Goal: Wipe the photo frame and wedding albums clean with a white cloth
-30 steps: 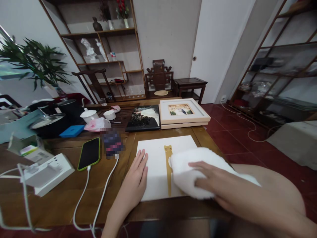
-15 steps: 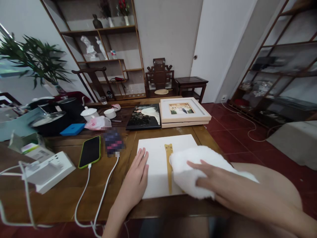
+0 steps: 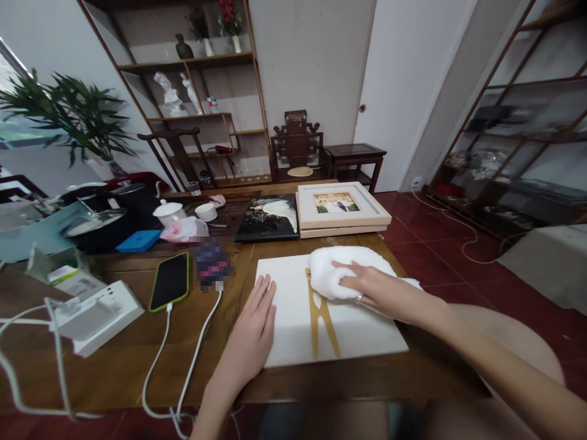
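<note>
A flat white board (image 3: 288,318) lies near the table's front edge, with a gold A-shaped piece (image 3: 315,330) flat on its face. My left hand (image 3: 254,327) rests on the board's left edge, fingers stretched out and pressing flat. In my right hand (image 3: 367,284) is a fluffy white cloth (image 3: 330,269), bunched under the fingers against the board's upper right part. The cloth covers the upper right of the gold piece and the board's far right corner.
Behind the board lie a dark picture panel (image 3: 268,217) and a pale framed photo (image 3: 385,214). To the left are a charging phone (image 3: 170,281), white cables (image 3: 153,360), a white box (image 3: 107,318), a blue box (image 3: 137,241) and a lidded white cup (image 3: 169,214).
My right hand has moved the cloth away from me, toward the board's far edge, uncovering the gold piece's right leg. My left hand stays on the left edge.
</note>
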A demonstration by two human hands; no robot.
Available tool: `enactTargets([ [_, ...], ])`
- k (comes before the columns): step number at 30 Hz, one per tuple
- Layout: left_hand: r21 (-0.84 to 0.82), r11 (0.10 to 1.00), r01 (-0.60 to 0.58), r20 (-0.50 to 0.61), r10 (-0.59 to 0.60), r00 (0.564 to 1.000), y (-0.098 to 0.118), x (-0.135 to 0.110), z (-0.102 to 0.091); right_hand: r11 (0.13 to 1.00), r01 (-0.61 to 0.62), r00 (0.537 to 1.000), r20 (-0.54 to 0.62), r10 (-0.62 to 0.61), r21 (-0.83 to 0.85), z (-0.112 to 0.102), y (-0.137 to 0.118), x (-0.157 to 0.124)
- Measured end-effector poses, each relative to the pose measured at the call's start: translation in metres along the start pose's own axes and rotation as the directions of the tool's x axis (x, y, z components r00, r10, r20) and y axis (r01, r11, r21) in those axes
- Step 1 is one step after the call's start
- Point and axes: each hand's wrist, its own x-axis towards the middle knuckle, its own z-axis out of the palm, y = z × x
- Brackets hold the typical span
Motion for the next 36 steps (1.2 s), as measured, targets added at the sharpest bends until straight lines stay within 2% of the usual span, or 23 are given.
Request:
enactTargets([
  [7, -0.006, 1.0, 0.021, 0.009, -0.021, 1.0, 0.0, -0.001, 0.0, 0.997, 0.032, 0.998, 0.052, -0.036, 0.07, 0.018, -0.044, -0.064],
  [9, -0.012, 1.0, 0.021, 0.009, -0.021, 1.0, 0.0, -0.001, 0.0, 0.997, 0.047, 0.997, 0.063, -0.051, 0.061, 0.019, -0.048, -0.072],
  [11, -0.012, 1.0, 0.017, 0.006, -0.017, 1.0, 0.0, -0.001, 0.0, 0.998, 0.035, 0.997, 0.067, -0.038, 0.042, 0.014, -0.042, -0.065],
  [13, -0.008, 1.0, 0.011, 0.001, -0.011, 1.0, -0.001, -0.001, -0.001, 1.0, 0.001, 0.998, 0.059, -0.002, 0.021, 0.008, -0.027, -0.047],
  [17, -0.006, 1.0, 0.023, 0.012, -0.023, 1.0, 0.0, 0.0, -0.001, 0.997, -0.069, 0.997, -0.047, 0.068, -0.033, -0.003, 0.013, -0.001],
  [20, -0.011, 0.999, 0.034, 0.012, -0.034, 0.999, 0.0, 0.0, -0.001, 0.994, -0.093, 0.993, -0.08, 0.088, -0.058, -0.009, 0.027, 0.019],
  [23, -0.024, 0.999, 0.028, -0.017, -0.028, 0.999, 0.0, 0.0, 0.001, 0.994, -0.099, 0.994, -0.057, 0.097, -0.044, -0.012, 0.016, 0.011],
  [27, -0.035, 0.999, 0.023, -0.025, -0.024, 0.999, -0.001, -0.001, 0.002, 0.996, -0.08, 0.996, 0.052, 0.077, 0.044, -0.001, -0.017, -0.033],
  [31, -0.043, 0.999, -0.012, -0.032, 0.011, 0.999, -0.002, -0.001, 0.002, 0.996, -0.076, 0.997, -0.006, 0.076, 0.055, 0.016, -0.034, -0.067],
  [33, -0.043, 0.999, -0.01, -0.032, 0.009, 0.999, -0.002, -0.001, 0.002, 0.995, -0.075, 0.997, 0.004, 0.075, 0.061, 0.016, -0.032, -0.067],
  [36, -0.043, 0.999, 0.009, -0.032, -0.01, 0.999, -0.001, -0.001, 0.002, 0.992, -0.106, 0.994, 0.0, 0.106, 0.061, 0.006, -0.017, -0.042],
])
